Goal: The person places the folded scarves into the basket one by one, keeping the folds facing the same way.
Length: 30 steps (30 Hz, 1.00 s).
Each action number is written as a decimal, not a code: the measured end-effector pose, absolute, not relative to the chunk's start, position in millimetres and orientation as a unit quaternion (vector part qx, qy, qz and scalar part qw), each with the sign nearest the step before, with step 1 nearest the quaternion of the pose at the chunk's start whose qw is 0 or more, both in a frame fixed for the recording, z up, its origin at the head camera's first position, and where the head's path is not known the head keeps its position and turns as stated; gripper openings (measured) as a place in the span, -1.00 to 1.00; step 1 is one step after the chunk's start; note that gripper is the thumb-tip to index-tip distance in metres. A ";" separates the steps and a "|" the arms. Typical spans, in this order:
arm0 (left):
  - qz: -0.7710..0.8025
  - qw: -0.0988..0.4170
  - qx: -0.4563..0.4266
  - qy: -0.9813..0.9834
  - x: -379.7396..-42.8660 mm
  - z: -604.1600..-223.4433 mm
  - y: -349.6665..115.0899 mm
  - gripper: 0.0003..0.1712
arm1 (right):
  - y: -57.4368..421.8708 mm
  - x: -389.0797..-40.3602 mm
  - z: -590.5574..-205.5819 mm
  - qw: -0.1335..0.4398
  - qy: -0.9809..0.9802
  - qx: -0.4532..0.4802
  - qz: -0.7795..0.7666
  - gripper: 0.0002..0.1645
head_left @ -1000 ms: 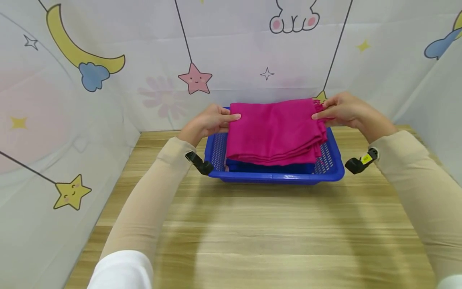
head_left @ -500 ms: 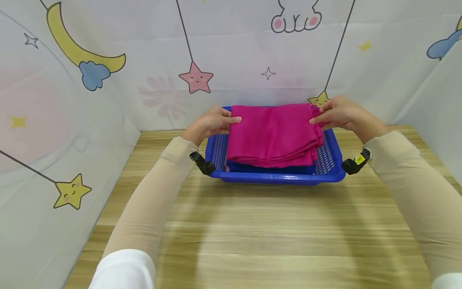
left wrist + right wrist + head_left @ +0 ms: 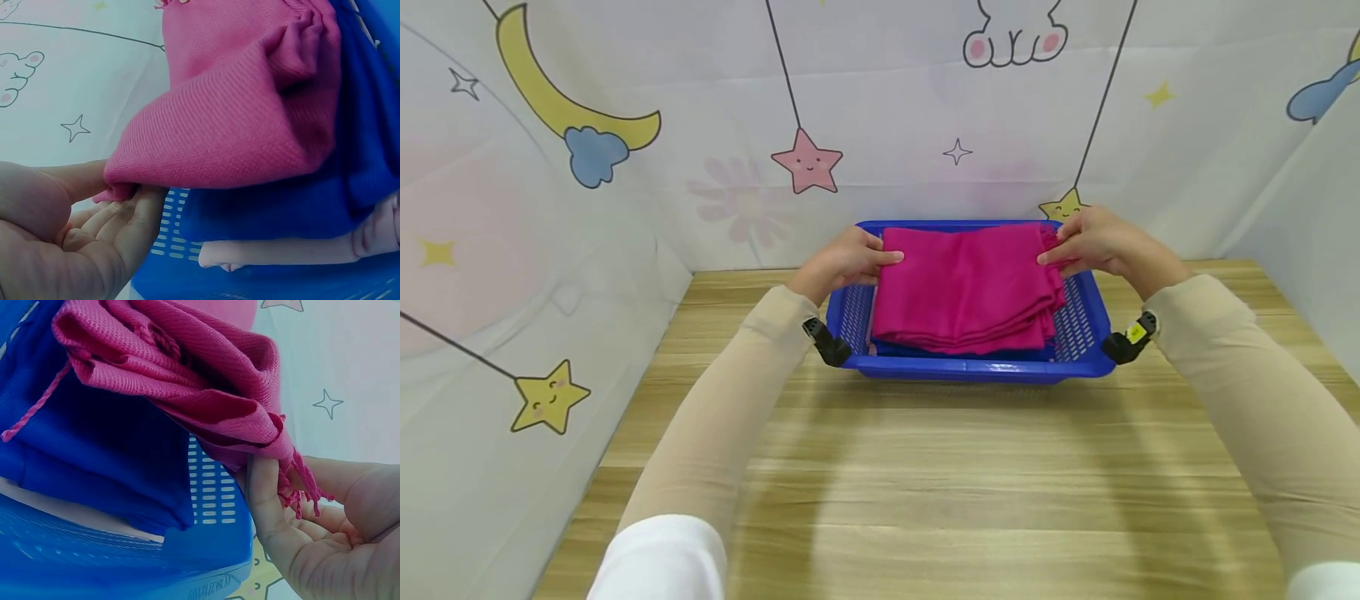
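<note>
A folded magenta scarf (image 3: 962, 287) with a fringe on its right side lies between both hands, inside the rim of the blue plastic basket (image 3: 955, 367). My left hand (image 3: 847, 258) pinches its left back corner, thumb on top and fingers beneath. At the fringed right back corner, my right hand (image 3: 1097, 246) pinches the scarf the same way; strands hang past the fingers in the right wrist view. Beneath the scarf, a folded blue cloth (image 3: 281, 212) shows in the left wrist view. Under that lies a pale pink cloth (image 3: 281, 251).
The basket stands near the back of a wood-grain table (image 3: 970, 483). Right behind it rises a white printed curtain (image 3: 880, 108), which also runs along the left and right sides. Both wrists wear small black cameras (image 3: 827, 342) close to the basket's side rims.
Both hands have lowered the scarf into the basket, and the basket's back rim now shows behind it. My right hand has come slightly inward, to the left. The basket has stayed in place.
</note>
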State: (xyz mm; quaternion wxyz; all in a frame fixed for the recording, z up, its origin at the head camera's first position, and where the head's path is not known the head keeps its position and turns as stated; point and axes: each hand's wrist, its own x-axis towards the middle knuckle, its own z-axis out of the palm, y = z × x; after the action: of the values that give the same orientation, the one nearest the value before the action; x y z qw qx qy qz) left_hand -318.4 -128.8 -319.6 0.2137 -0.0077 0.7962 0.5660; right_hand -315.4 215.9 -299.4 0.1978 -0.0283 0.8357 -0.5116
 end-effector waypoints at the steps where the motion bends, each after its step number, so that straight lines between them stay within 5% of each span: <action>1: 0.564 0.213 -0.007 0.798 -317.9 -320.0 -128.5 -0.69 | 215.5 -315.6 -300.1 0.198 0.838 -0.031 -0.507 -0.39; 18: 0.521 0.206 -0.016 0.828 -317.5 -324.0 -121.0 -0.76 | 212.9 -319.6 -308.6 0.208 0.858 -0.033 -0.469 -0.42; 25: 0.516 0.214 -0.028 0.829 -315.7 -321.4 -120.5 -0.79 | 212.2 -319.0 -312.1 0.225 0.861 -0.027 -0.455 -0.71; 30: 0.514 0.214 -0.034 0.830 -316.2 -321.9 -121.7 -0.73 | 211.4 -316.9 -314.0 0.235 0.873 -0.032 -0.427 -0.74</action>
State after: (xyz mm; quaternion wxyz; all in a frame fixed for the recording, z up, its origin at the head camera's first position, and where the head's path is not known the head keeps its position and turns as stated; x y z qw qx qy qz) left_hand -316.2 -121.7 -321.9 0.2144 -0.0335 0.8297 0.5142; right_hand -316.9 211.4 -314.0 0.2349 -0.0322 0.8728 -0.4266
